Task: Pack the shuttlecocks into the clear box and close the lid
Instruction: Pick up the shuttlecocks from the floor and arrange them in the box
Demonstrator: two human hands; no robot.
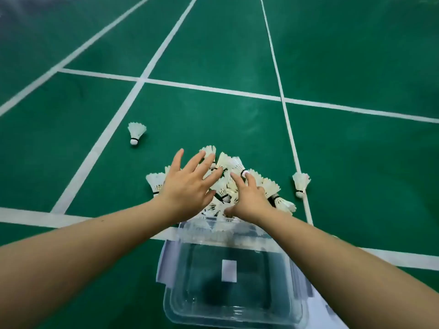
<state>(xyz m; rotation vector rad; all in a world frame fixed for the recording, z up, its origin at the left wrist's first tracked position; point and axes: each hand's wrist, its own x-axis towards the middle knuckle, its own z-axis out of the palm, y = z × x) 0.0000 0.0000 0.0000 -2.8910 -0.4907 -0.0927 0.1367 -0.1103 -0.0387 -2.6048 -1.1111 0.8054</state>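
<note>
Floor (356,55): green court with white lines.
Clear box (180,293): open, empty, nearest the camera.
Pile of shuttlecocks (270,186): on the floor just beyond the clear box.
Left hand (187,186): fingers spread, holding nothing, over the pile beyond the clear box.
Right hand (249,200): loose, resting on the pile; grasp not clear.
Two stray shuttlecocks (136,132): on the floor, farther from the clear box, either side.

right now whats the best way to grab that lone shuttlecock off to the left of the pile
Probably by the feather skirt. The lone shuttlecock lies on the green floor with its cork toward the person and its feathers fanned away, so the left hand could come from above and pinch gently across the feathers.
</note>
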